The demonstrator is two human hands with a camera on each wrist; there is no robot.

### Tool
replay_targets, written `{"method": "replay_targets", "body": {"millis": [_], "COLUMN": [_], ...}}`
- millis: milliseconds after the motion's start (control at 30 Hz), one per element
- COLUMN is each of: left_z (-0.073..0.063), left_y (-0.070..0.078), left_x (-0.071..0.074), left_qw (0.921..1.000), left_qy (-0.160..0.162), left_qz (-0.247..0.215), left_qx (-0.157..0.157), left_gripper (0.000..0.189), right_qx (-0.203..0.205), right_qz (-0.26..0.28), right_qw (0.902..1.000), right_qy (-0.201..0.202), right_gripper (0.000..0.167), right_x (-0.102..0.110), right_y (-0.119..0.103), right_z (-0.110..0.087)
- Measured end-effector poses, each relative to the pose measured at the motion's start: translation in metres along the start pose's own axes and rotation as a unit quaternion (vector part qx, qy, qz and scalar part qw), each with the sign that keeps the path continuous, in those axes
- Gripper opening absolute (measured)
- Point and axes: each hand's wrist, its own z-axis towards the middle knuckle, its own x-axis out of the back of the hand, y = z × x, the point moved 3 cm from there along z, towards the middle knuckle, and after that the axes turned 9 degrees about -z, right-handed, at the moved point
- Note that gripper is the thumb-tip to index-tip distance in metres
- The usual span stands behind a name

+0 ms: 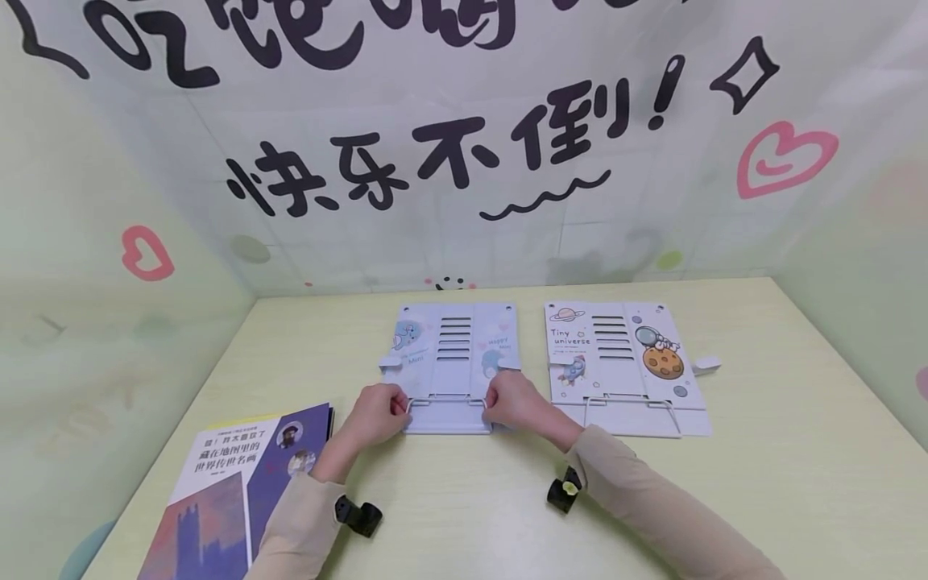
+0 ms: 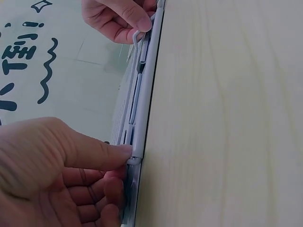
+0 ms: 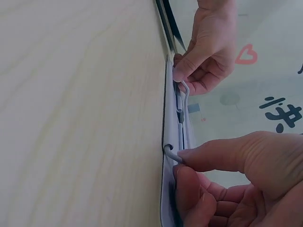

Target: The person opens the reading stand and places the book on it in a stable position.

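"Tiny universe" book stand [image 1: 619, 377], astronaut [image 1: 665, 342] and rocket [image 1: 573, 370] prints, right side of pale wood-grain table [image 1: 471, 515]. Stacked books [image 1: 210, 503] at left, top one white/purple. Behind: pale backdrop [image 1: 406, 242], black Chinese lettering [image 1: 458, 161], pink hearts [image 1: 777, 170].

Bare tabletop [image 1: 471, 507] between left sleeve [image 1: 297, 524] and right sleeve [image 1: 652, 491], open from the front. Narrow gap between pale-blue stand [image 1: 453, 376] and astronaut-printed stand [image 1: 625, 369]; right hand [image 1: 518, 401] obstructs near end. Left hand [image 1: 374, 415] and books [image 1: 217, 483] hinder front access left. Side clip [image 1: 706, 366] juts into free strip, far right.
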Motion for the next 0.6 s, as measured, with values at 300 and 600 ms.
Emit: {"method": "replay_targets", "body": {"millis": [300,600], "left_z": [-0.0007,-0.0035], "left_y": [-0.0023,-0.0068], "left_x": [0.0026,0.004], "left_qw": [0.9989,0.995], "left_qy": [-0.025,-0.006], "left_qz": [-0.013,-0.028], "left_qx": [-0.039,-0.095], "left_gripper": [0.021,0.026], "right_qx": [0.055,0.149], "right_qz": [0.026,0.026], "right_qw": [0.9982,0.9883], "right_qy": [0.006,0.015], "right_gripper": [0.019,0.019], "right_x": [0.0018,0.0034], "right_y": [0.0008,0.0013], "right_z": [-0.0015,-0.007]}}
